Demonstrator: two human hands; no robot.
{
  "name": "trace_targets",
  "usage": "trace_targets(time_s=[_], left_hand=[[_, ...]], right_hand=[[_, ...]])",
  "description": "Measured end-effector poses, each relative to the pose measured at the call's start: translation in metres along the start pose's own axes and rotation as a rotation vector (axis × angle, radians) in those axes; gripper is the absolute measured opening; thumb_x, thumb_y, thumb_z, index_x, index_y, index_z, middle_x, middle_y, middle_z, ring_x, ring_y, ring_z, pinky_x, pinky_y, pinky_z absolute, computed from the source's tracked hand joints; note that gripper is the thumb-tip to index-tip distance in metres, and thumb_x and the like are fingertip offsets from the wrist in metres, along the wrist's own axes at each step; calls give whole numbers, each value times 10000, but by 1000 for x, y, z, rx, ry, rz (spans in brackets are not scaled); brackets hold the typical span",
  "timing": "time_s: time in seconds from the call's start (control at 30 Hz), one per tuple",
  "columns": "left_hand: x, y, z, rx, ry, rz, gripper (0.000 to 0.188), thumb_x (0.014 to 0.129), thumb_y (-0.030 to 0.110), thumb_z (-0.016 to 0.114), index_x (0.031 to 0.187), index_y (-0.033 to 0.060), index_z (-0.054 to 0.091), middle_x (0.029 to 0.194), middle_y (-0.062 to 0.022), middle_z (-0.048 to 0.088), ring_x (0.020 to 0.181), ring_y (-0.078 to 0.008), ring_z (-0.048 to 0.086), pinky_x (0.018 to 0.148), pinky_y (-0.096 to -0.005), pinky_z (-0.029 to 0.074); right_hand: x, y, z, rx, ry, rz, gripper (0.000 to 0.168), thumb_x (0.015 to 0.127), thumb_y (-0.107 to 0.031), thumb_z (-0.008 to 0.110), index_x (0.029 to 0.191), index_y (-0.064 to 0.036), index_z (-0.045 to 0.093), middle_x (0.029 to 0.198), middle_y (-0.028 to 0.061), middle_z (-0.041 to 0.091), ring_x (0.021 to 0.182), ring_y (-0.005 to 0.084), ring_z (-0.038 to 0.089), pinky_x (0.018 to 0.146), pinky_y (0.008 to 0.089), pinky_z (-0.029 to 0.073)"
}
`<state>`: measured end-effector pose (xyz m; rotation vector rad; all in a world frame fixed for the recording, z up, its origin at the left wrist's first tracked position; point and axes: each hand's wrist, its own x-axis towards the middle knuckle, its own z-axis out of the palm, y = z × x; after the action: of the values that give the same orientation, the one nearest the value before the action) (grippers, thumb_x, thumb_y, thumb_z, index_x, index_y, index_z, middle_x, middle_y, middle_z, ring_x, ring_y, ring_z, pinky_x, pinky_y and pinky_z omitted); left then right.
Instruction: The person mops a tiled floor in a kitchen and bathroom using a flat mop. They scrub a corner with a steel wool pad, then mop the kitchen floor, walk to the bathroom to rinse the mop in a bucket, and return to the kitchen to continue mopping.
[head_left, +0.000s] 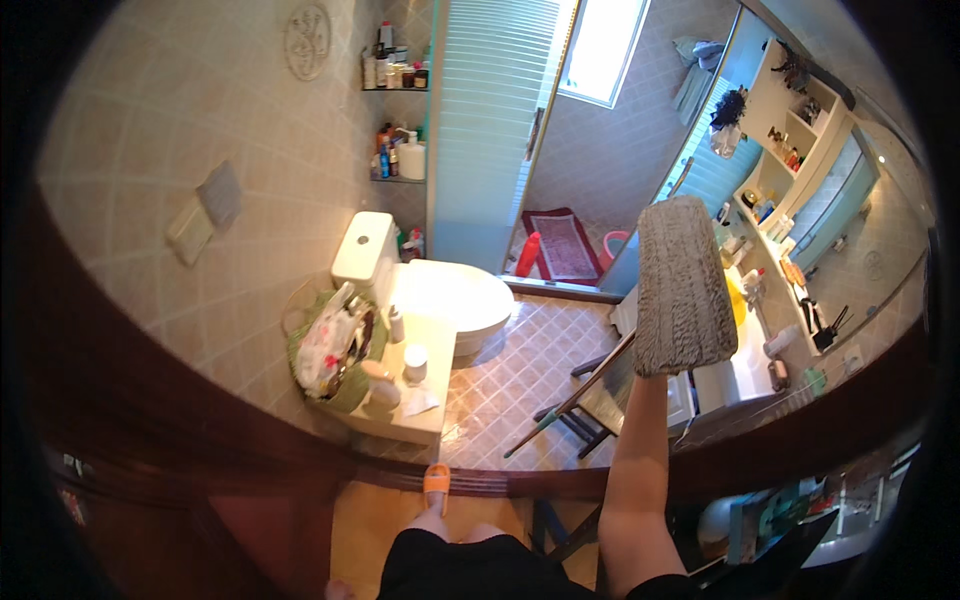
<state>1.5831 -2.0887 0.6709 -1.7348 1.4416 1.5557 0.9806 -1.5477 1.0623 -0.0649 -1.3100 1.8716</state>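
My right forearm (637, 457) reaches up and forward, and its hand is hidden behind the grey, shaggy pad of a flat mop (684, 289). The pad is raised and faces me, on the bathroom side of the dark doorway. From behind it a thin mop handle (574, 397) slants down to the left, its tip over the tiled floor (499, 382). A small patch of skin at the bottom edge, left of my black shorts, may be my left hand (339, 590); its fingers cannot be made out.
A white toilet (465, 304) stands beyond a cabinet (420, 424) bearing a green basket (352, 390) and toiletries. A stool (604, 405) is beside the mop handle. The washbasin (750, 360) lies right. A raised door sill (517, 480) crosses before my orange slipper (436, 480).
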Motion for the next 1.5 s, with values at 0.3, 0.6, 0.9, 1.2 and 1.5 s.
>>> trace_targets(time_s=[0.3, 0.6, 0.9, 1.2, 1.5], left_hand=[[-67, 401, 194, 194, -402, 695, 271, 892, 129, 612, 1153, 91, 549, 969, -20, 590, 840, -98, 576, 659, -250, 496], [-205, 509, 442, 405, -888, 934, 365, 901, 89, 590, 1252, 59, 494, 1105, -64, 623, 885, -116, 586, 740, -259, 517], [-139, 624, 524, 572, -756, 836, 329, 899, 67, 577, 1223, 87, 520, 1030, -55, 620, 870, -161, 622, 709, -293, 548], [-97, 785, 675, 518, -652, 793, 256, 915, 74, 563, 1169, 74, 526, 978, -43, 602, 807, -136, 610, 647, -270, 526], [-103, 907, 818, 586, -673, 830, 275, 904, 56, 558, 1177, 89, 534, 985, -42, 602, 837, -144, 613, 682, -279, 544]], right_hand=[[71, 70, -41, -146, 171, -11, 171, 874, -152, 592, 1028, -77, 579, 932, 67, 588, 820, 196, 536, 715, 349, 454], [142, 164, -92, -186, 309, 27, 184, 872, -157, 594, 1038, -80, 583, 943, 69, 591, 833, 202, 540, 726, 355, 456], [221, 238, -128, -260, 357, 69, 196, 870, -163, 597, 1048, -83, 587, 955, 70, 594, 846, 208, 544, 737, 361, 457], [352, 331, -132, -360, 352, 53, 209, 868, -169, 600, 1059, -86, 590, 966, 72, 597, 859, 214, 549, 749, 367, 459], [491, 404, -130, -415, 305, 67, 221, 865, -175, 603, 1069, -89, 594, 977, 74, 600, 871, 221, 553, 760, 373, 461]])
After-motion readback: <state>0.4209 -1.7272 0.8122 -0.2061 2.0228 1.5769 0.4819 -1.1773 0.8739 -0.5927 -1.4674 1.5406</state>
